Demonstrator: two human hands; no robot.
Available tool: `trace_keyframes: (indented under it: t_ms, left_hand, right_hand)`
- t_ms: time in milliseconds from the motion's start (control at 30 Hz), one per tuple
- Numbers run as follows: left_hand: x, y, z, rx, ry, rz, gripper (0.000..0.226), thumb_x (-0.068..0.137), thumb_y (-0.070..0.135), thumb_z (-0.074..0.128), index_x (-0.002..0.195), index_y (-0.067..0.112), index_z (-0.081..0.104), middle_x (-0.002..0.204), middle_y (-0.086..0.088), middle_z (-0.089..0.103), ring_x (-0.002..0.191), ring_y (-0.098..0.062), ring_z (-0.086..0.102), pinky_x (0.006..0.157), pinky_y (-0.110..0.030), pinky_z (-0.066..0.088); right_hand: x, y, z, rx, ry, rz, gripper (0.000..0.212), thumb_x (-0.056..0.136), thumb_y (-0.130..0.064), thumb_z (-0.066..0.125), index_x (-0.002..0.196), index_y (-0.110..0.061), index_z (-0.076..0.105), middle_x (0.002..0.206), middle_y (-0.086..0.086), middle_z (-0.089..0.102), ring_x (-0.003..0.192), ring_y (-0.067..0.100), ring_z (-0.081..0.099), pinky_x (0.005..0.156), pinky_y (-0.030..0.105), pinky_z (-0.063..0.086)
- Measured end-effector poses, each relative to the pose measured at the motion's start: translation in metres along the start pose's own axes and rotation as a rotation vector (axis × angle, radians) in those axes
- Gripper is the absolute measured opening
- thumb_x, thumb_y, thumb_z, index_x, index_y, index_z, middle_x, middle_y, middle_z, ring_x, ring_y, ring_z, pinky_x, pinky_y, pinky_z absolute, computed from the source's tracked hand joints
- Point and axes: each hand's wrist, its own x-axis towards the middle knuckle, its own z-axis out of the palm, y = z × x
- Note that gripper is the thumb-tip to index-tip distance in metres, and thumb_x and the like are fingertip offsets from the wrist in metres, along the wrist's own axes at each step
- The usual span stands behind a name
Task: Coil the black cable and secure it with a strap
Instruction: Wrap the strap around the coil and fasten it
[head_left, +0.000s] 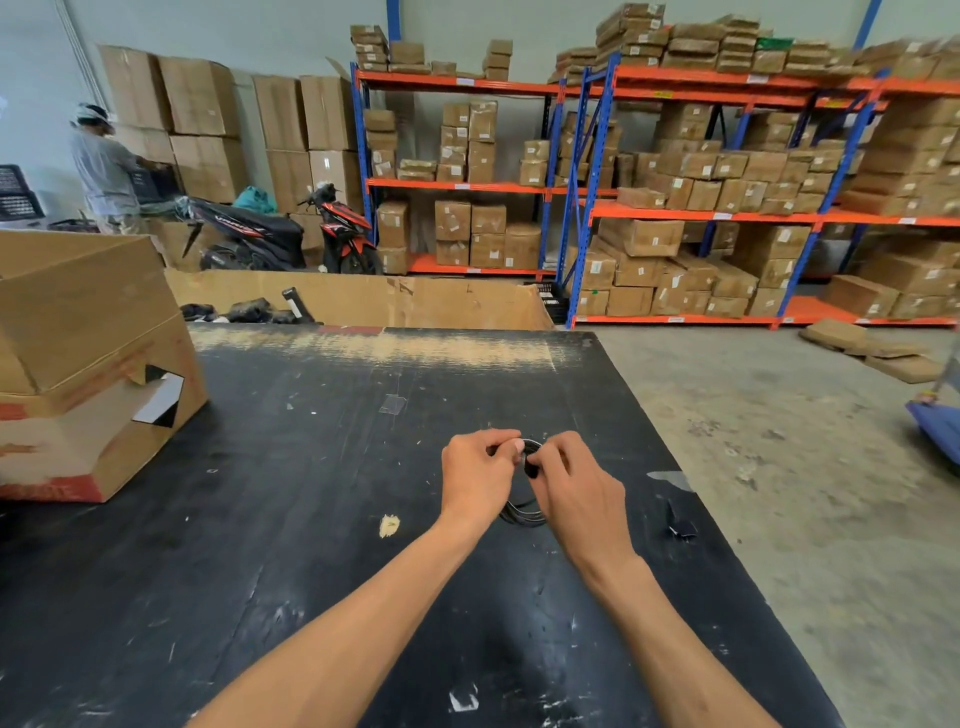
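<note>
Now, black cable gathered into a small coil, held just above the bench near its right side, mid-depth. Thin, dark, glossy loops, several strands lying close together at the near end, hard to count against the black surface. Far end of the coil mostly hidden between the fingers.

Left hand pinching the top of the coil, thumb and forefinger curled tight onto it. Right hand curled round something dark at the same spot, likely the strap or the cable's end, cannot tell which. Both grips narrow and closed on the bundle.

Looks like the securing step, coil formed, wrap under way. To do it well: keep the left pinch firm so the loops stay stacked, pull the strap snug across all strands, not just a few, and press the end down flat. Risk of near loops springing loose if the pinch slackens.

Further out: small black piece lying on the bench to the right, well apart from the hands, perhaps a spare strap. Open cardboard box at the left edge. Shelving stacked with cartons beyond.
</note>
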Motion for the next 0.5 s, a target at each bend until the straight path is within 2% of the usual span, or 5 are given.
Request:
trace_keyframes:
  t_ms: [67,133,267,400,500]
  left_hand:
    - [-0.001,0.002,0.006,-0.015,0.002,-0.022,0.014,0.086,0.018,0.07,0.093,0.025,0.08,0.072,0.014,0.076,0.074,0.008,0.069,0.065,-0.002,0.045]
    - [-0.002,0.004,0.01,-0.021,0.013,-0.036,0.013,0.086,0.018,0.071,0.093,0.024,0.081,0.076,0.014,0.076,0.076,0.008,0.069,0.063,0.0,0.043]
    - [-0.002,0.008,0.02,-0.035,0.016,-0.045,0.013,0.086,0.02,0.071,0.095,0.023,0.08,0.082,0.011,0.078,0.083,0.0,0.071,0.071,-0.008,0.046]
    - [0.002,0.005,0.026,-0.082,-0.033,-0.018,0.014,0.086,0.023,0.071,0.096,0.026,0.079,0.087,0.009,0.079,0.086,-0.004,0.074,0.082,-0.023,0.056]
    - [0.004,0.001,0.026,-0.152,-0.083,-0.026,0.013,0.086,0.018,0.072,0.094,0.026,0.079,0.084,0.006,0.08,0.085,-0.009,0.076,0.085,-0.029,0.058]
  right_hand:
    - [0.001,0.007,0.003,-0.002,0.054,-0.023,0.02,0.079,-0.004,0.08,0.082,-0.007,0.061,0.089,0.007,0.063,0.06,0.018,0.046,0.043,0.026,0.033]
    - [0.001,0.012,0.004,0.023,0.063,-0.047,0.022,0.078,0.0,0.078,0.086,-0.006,0.059,0.1,0.01,0.067,0.071,0.024,0.058,0.049,0.029,0.039]
    - [0.002,0.022,0.006,0.124,-0.064,-0.008,0.022,0.08,0.0,0.08,0.09,-0.001,0.061,0.122,0.018,0.066,0.079,0.03,0.067,0.041,0.033,0.045]
    - [0.003,0.034,0.01,0.209,-0.111,0.025,0.017,0.088,-0.004,0.073,0.095,-0.002,0.058,0.125,0.013,0.062,0.074,0.028,0.061,0.043,0.034,0.043]
    - [-0.001,0.043,0.016,0.202,-0.093,0.013,0.008,0.095,-0.009,0.064,0.097,-0.008,0.056,0.123,0.004,0.059,0.076,0.025,0.057,0.049,0.044,0.05]
